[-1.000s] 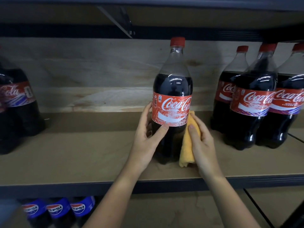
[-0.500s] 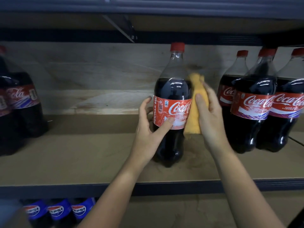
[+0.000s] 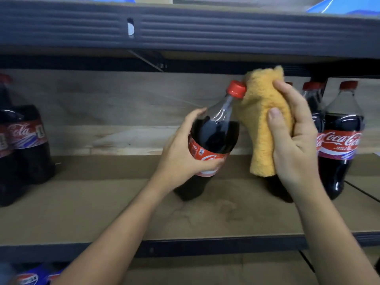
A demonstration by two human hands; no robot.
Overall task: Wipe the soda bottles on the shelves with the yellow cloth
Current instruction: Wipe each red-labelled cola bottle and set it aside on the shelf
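Note:
A large Coca-Cola bottle (image 3: 213, 136) with a red cap leans to the right on the middle shelf (image 3: 102, 212). My left hand (image 3: 181, 159) grips it around the red label. My right hand (image 3: 294, 136) holds the folded yellow cloth (image 3: 261, 124) against the bottle's neck and cap, from the right side. The cloth's lower end hangs down beside the bottle.
More Coca-Cola bottles (image 3: 341, 140) stand at the right, partly behind my right hand. Another group of Coca-Cola bottles (image 3: 22, 145) sits at the left. Pepsi bottles (image 3: 28, 278) show on the shelf below. The upper shelf beam (image 3: 185, 27) runs close overhead.
My right hand has carried the cloth up from the bottle's lower body to its neck and cap. The bottle has tipped from upright to leaning right in my left hand.

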